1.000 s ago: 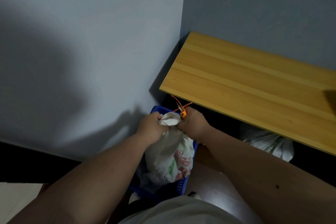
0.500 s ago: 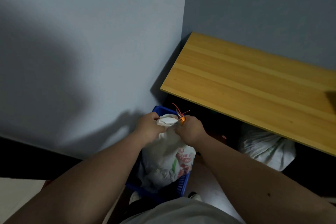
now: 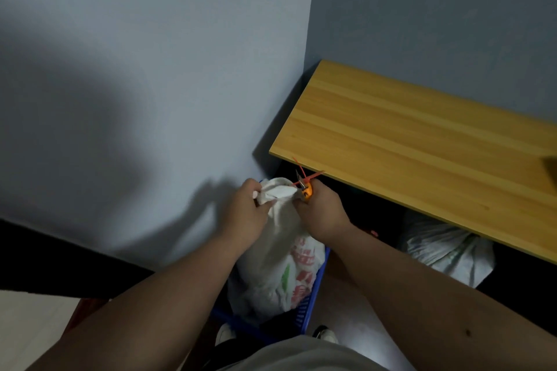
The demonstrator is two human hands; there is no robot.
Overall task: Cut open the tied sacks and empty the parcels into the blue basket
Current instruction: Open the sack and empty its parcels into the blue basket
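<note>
From the head camera, which looks down into the corner of a room, the person's two bare forearms reach forward to a white sack (image 3: 283, 238) that stands upright in a blue basket (image 3: 313, 289) on the floor. The sack carries red and green print on its right side, and its lower part fills the basket, whose blue rim shows along the right and bottom edges.

The left hand (image 3: 245, 214) grips the bunched neck of the sack, with fingers curled round the white cloth at the top. The right hand (image 3: 321, 211) is on the other side of the neck, fingers curled round a small orange cutter (image 3: 306, 190) whose thin metal tip points up and to the left. At the neck, between cutter and cloth, a red tie (image 3: 304, 178) sticks up, its two loose ends spreading above the hands. Whether the blade touches the tie cannot be told.

To the right, a wooden table (image 3: 422, 144) stands against the grey wall (image 3: 150, 69). A second white sack (image 3: 446, 247) lies on the floor in the shadow under the table, well apart from the basket. At the bottom edge are the person's grey shirt (image 3: 301, 355) and the tips of two white shoes (image 3: 325, 334).
</note>
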